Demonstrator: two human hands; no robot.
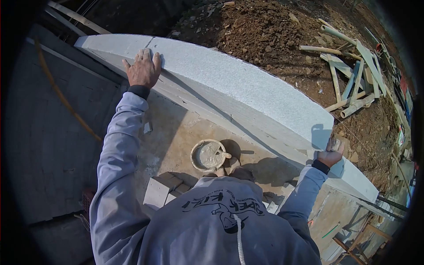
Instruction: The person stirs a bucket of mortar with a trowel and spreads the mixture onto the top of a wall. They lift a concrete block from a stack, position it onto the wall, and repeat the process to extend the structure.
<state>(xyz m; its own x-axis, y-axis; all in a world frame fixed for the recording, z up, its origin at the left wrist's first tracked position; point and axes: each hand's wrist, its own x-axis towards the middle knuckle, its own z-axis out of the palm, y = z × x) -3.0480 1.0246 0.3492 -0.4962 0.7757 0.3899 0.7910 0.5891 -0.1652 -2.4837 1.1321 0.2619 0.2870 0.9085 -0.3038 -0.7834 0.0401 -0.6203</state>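
Observation:
A long white lightweight block [247,84] lies on top of the wall, between a joint line near my left hand and a stepped end near my right. My left hand [144,70] rests over the block's near top edge beside that joint, fingers stretched and apart. At the other end, my right hand [330,155] is curled against the block's end face, low down. Part of its grip is hidden by the block. Below, on the floor, a round bucket [206,155] holds grey wet mortar, with a handle-like piece at its rim.
Cut block pieces [157,192] lie on the floor by my feet. A grey block wall [57,132] stands at left, crossed by a yellowish hose [62,95]. Beyond the wall are heaped soil [265,35] and scattered bamboo and boards [353,75]. A wooden frame [362,240] stands lower right.

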